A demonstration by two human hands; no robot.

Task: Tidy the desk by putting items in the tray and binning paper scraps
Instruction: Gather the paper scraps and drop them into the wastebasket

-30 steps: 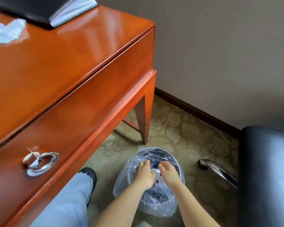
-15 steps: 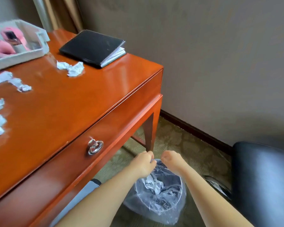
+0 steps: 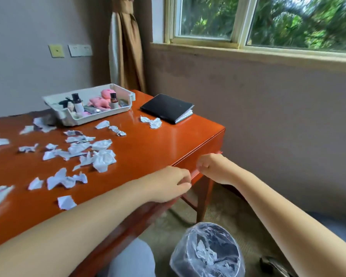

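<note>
Paper scraps [image 3: 100, 158]: strewn over desk [image 3: 158, 144]; more in lined bin [image 3: 177, 254] on floor, near edge cut off. Tray [image 3: 100, 117]: back of desk, holding 2 bottles [image 3: 77, 102], labels too small to read. Left hand [image 3: 168, 184]: blurred, fingers curled together at desk's front edge. Right hand [image 3: 212, 168]: loose fist by desk corner.

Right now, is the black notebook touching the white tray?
Apart. The head view shows a strip of bare desk between the right end of the white tray and the left corner of the black notebook; neither overlaps the other.
</note>
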